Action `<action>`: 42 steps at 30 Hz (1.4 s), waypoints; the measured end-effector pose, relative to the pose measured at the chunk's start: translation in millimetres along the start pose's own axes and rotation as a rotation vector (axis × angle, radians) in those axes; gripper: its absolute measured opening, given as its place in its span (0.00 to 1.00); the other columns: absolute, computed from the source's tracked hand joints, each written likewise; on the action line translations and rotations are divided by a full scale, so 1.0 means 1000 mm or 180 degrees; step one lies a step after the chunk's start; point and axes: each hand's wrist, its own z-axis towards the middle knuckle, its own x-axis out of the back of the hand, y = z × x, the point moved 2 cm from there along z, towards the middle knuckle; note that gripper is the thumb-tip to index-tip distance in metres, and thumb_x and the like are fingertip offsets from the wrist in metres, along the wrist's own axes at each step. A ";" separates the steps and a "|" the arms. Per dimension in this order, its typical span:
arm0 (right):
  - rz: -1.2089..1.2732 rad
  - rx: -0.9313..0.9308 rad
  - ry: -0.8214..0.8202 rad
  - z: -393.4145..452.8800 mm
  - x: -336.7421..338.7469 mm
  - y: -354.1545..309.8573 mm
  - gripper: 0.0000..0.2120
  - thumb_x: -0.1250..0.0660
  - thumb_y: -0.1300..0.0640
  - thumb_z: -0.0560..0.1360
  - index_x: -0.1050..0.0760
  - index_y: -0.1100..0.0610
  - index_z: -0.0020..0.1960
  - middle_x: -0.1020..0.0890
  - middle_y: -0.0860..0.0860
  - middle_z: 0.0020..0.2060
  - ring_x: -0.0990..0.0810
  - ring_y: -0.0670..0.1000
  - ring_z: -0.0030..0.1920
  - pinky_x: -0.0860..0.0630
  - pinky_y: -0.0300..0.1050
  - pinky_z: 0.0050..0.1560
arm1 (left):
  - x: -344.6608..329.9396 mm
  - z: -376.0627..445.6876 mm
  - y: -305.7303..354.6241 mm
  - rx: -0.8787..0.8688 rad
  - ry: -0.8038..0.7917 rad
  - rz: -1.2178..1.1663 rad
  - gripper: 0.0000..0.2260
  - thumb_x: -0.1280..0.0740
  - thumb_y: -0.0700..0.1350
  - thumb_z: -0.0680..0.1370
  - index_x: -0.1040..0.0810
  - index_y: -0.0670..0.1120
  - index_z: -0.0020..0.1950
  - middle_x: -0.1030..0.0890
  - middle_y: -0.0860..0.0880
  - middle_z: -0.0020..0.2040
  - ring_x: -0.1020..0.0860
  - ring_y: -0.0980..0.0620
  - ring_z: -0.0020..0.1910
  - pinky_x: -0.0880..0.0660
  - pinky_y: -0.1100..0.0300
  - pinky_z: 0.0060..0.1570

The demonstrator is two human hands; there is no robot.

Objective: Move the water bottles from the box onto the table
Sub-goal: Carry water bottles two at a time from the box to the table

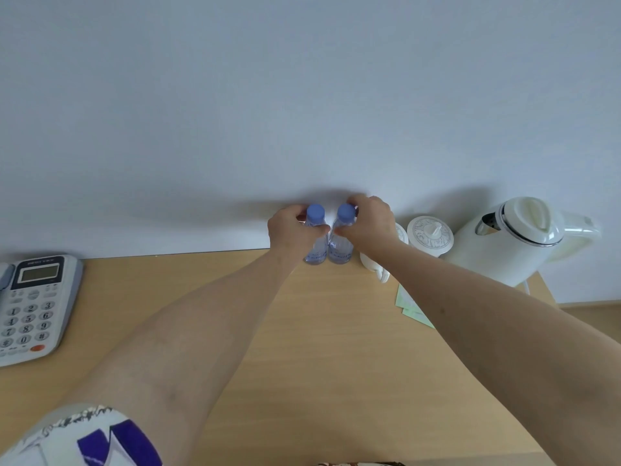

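Each grip is closed round the neck of a bottle. The left hand (289, 232) wraps the left bottle (316, 242) just under its blue cap, fingers behind and thumb across the front; the right hand (368, 223) holds the right bottle (341, 243) the same way. The two bottles stand upright just beside each other, perhaps touching, slightly right of the frame's centre, at the far edge of the bench (302, 331) against the wall (302, 95). Their bases look to be on the wood, though contact cannot be told for sure.

Right of the bottles, partly hidden behind the right forearm, sits a white cup (373, 265), then a lidded cup (430, 235), then a white kettle (514, 238) at the right of the frame. Pale green papers (408, 304) lie below the cups. A phone (32, 304) rests at the left edge. No box is in view.

This looks like the set-down step for this pair. Next would be to loosen both grips straight up and away without tipping either bottle or knocking the cup close by the right wrist, then return to the box if any bottles remain.
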 end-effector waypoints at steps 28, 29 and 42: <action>-0.0372 -0.0176 0.0231 -0.036 0.067 -0.025 0.31 0.24 0.50 0.74 0.29 0.53 0.74 0.25 0.55 0.63 0.25 0.55 0.63 0.33 0.42 0.52 | 0.036 -0.020 0.095 -0.1506 -0.0703 0.1391 0.22 0.24 0.51 0.74 0.21 0.49 0.68 0.22 0.48 0.64 0.23 0.47 0.62 0.29 0.58 0.53; -0.0473 -0.0219 0.0255 -0.042 0.074 -0.024 0.32 0.24 0.49 0.74 0.30 0.52 0.74 0.26 0.55 0.63 0.26 0.56 0.64 0.33 0.43 0.53 | 0.033 -0.024 0.103 -0.1619 -0.0787 0.1448 0.22 0.25 0.51 0.75 0.21 0.48 0.68 0.22 0.48 0.65 0.23 0.46 0.63 0.28 0.57 0.55; -0.1241 -0.1673 0.1037 -0.228 0.195 0.068 0.35 0.26 0.42 0.73 0.35 0.48 0.76 0.30 0.53 0.70 0.34 0.58 0.69 0.32 0.53 0.65 | -0.077 -0.161 0.212 -0.3169 -0.1749 0.2035 0.26 0.33 0.60 0.78 0.29 0.53 0.74 0.30 0.49 0.73 0.34 0.45 0.73 0.31 0.48 0.67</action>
